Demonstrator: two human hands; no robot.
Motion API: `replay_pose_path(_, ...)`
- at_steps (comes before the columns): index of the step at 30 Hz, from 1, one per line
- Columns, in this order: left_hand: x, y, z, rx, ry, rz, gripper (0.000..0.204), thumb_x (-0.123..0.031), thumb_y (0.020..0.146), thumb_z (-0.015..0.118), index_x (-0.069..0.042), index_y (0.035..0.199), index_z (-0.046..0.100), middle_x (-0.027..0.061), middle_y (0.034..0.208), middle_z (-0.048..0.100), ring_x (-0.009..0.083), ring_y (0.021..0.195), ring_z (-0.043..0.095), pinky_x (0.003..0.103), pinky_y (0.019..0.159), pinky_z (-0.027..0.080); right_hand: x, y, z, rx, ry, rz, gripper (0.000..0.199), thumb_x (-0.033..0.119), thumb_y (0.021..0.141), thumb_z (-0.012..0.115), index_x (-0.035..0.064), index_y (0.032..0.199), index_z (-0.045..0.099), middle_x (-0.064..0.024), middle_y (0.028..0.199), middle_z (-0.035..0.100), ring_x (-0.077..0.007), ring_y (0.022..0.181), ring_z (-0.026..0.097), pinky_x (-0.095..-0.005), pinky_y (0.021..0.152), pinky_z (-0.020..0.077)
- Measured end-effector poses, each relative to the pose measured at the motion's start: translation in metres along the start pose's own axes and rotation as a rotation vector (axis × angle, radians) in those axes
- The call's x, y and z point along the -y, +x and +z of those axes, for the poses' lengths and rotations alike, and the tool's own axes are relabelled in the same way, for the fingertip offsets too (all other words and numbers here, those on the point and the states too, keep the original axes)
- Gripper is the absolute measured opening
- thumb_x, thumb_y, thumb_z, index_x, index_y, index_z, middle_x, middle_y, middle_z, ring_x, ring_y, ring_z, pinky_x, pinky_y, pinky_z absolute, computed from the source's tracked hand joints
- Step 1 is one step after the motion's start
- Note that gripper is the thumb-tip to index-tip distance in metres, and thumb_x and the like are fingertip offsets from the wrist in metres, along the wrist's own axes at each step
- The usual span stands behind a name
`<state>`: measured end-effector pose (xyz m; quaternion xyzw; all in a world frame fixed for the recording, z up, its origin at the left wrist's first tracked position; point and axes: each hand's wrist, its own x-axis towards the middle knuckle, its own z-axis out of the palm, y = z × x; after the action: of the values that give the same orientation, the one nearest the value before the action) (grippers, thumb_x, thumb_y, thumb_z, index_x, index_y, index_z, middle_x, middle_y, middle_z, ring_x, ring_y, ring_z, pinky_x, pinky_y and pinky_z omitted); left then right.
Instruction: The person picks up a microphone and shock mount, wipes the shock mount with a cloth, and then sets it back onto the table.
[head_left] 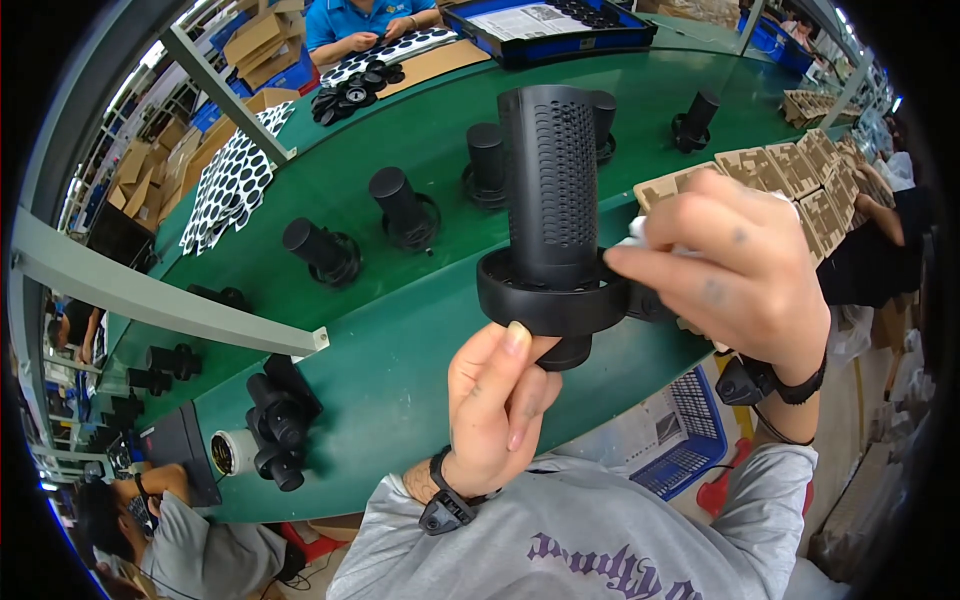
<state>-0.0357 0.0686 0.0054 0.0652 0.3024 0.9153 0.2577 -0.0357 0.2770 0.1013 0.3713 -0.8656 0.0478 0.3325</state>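
Observation:
Upright before me is a black microphone (555, 180) with a perforated grille and a wide black ring (560, 308) around its lower part. My left hand (490, 405) is closed on it from below, thumb against the ring and the other fingers curled at the base. To its right, my right hand (735, 265) has its fingers pinched on a small white wipe (637, 230), close to the ring and lower grille. The wipe is mostly hidden by the fingers. Whether it touches the microphone, I cannot tell.
Several similar microphones (400, 205) stand on the green table (400, 320). Moulded cardboard trays (760, 172) lie at right, a blue basket (685, 430) below. A metal frame bar (170, 290) crosses the left side. Across the table, a person's hands (365, 40) work near black round parts (355, 90).

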Motion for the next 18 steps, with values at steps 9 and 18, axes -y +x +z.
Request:
replay_pose_path(9,0.001,-0.001,0.002,0.050,-0.010,0.029,0.027,-0.020,0.100,0.042,0.000,0.104,0.059,0.0078,0.100,0.069,0.0013,0.036,0.029,0.021,0.043,0.024,0.016,0.009,0.007,-0.144,0.090,-0.082,0.043,0.012,0.044,0.062,0.0014,0.084,0.071,-0.0035,0.077,0.058,-0.0147,0.057,0.050,-0.0257,0.044,0.0374)
replay_pose_path(18,-0.001,-0.003,-0.004,0.047,-0.037,0.115,0.027,-0.020,0.100,0.041,0.001,0.100,0.058,0.0188,0.115,0.064,0.0009,0.036,0.030,0.020,0.043,0.024,0.018,-0.001,-0.001,-0.110,-0.011,0.059,0.042,0.009,0.042,0.062,0.0012,0.083,0.071,-0.0024,0.077,0.057,-0.0162,0.059,0.051,-0.0257,0.045,0.0382)
